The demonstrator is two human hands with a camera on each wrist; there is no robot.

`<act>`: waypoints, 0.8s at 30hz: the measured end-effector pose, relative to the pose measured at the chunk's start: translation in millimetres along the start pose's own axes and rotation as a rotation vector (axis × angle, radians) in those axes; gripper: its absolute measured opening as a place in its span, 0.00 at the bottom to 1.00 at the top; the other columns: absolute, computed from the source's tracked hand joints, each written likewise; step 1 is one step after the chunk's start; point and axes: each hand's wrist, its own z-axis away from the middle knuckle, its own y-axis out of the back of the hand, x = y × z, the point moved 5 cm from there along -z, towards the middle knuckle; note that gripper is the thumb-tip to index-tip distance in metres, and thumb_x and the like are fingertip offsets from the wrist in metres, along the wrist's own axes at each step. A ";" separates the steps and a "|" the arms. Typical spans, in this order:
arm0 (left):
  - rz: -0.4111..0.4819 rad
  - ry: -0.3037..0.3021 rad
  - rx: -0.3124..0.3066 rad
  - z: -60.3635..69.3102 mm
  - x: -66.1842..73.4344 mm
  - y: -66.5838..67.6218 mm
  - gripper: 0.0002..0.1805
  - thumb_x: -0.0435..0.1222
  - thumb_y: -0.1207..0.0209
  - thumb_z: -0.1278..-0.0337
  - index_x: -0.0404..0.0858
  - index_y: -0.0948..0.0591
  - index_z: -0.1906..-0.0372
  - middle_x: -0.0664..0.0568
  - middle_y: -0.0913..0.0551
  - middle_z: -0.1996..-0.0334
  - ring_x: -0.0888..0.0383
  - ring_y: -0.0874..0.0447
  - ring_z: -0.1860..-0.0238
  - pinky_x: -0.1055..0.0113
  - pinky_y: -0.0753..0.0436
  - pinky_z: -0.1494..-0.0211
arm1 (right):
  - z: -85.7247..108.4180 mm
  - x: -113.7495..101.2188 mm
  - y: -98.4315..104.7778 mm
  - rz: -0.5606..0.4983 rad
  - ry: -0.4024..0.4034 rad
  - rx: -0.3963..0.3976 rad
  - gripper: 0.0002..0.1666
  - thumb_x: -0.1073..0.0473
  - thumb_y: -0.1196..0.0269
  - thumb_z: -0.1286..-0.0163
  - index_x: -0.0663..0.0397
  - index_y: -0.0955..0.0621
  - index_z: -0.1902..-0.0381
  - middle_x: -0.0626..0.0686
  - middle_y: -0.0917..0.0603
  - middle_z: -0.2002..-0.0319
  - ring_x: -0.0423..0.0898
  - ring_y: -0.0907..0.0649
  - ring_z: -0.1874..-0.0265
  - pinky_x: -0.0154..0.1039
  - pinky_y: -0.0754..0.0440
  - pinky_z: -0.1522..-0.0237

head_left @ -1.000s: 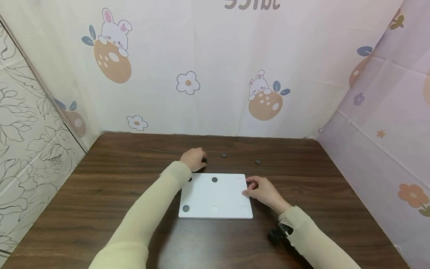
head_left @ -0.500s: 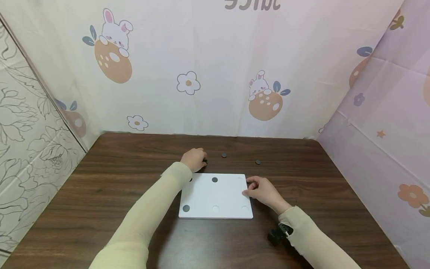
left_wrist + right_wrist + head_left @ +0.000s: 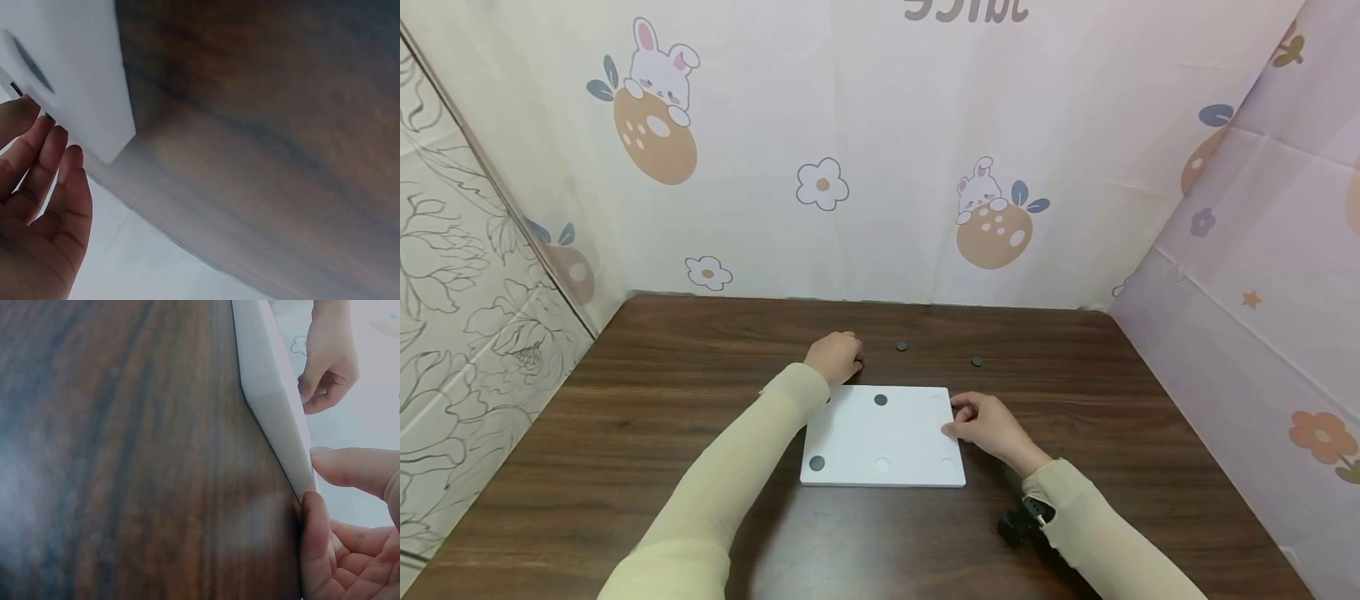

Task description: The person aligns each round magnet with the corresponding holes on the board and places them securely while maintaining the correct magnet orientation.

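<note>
A white board with round recesses lies on the brown table. Dark discs fill the upper-middle recess and the lower-left one; a third, at the upper left, is mostly hidden by the left sleeve. Just beyond the board's far edge, the left hand pinches a small dark disc between thumb and fingertips, mostly covered by them. The right hand grips the board's right edge, with its thumb on top and fingers against the side.
Two loose dark discs, one behind the board and one farther right, lie on the table. A black wrist camera hangs by the right sleeve. Patterned curtains stand behind and beside the table.
</note>
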 end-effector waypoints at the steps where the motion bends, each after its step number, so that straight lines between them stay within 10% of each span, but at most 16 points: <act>1: 0.003 0.004 -0.002 0.8 0.3 0.5 0.09 0.37 0.38 0.37 0.39 0.13 0.57 0.51 0.16 0.57 0.55 0.16 0.55 0.63 0.16 0.51 | 0.0 -0.1 0.0 0.000 0.000 -0.001 0.29 0.60 0.29 0.40 0.65 0.23 0.42 0.51 0.21 0.71 0.44 0.27 0.75 0.35 0.29 0.74; 24: 0.031 -0.056 -0.007 18.8 9.1 9.2 0.07 0.37 0.37 0.38 0.39 0.12 0.60 0.50 0.15 0.61 0.58 0.17 0.60 0.66 0.17 0.57 | -0.2 -0.6 0.2 0.008 0.001 -0.005 0.30 0.60 0.29 0.41 0.66 0.23 0.42 0.51 0.21 0.71 0.44 0.27 0.75 0.35 0.29 0.74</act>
